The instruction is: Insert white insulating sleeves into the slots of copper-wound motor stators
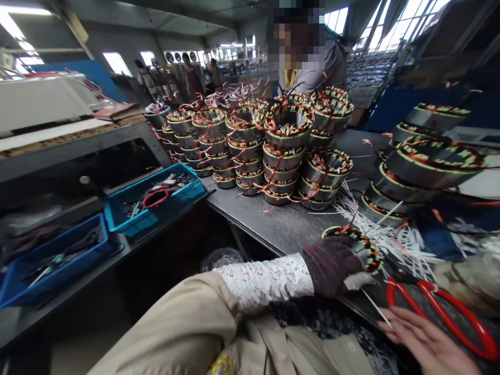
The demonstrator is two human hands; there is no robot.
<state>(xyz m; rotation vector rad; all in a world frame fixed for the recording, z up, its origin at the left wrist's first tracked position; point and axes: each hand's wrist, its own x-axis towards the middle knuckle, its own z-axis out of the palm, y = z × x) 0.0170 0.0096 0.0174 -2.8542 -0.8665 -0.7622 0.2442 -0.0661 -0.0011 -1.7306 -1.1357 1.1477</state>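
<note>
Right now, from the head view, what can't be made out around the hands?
Head view:
The left hand: its glove covers part of the copper-wound stator, hiding how the fingers sit.
The right hand: cut off by the bottom edge.
The red-handled scissors: blades not made out in the dark clutter.
The co-worker: hands hidden behind the stacked stators.
The blue tray: tools too small to name.

Two hands show: one left hand (pixel 330 265) on one wound motor stator (pixel 369 250), and one right hand (pixel 427 346) near one pair of red-handled scissors (pixel 437 317). Dozens of stacked stators (pixel 283 156), two plastic trays (pixel 128 219) and three other people (pixel 312 70) are also there.
</note>
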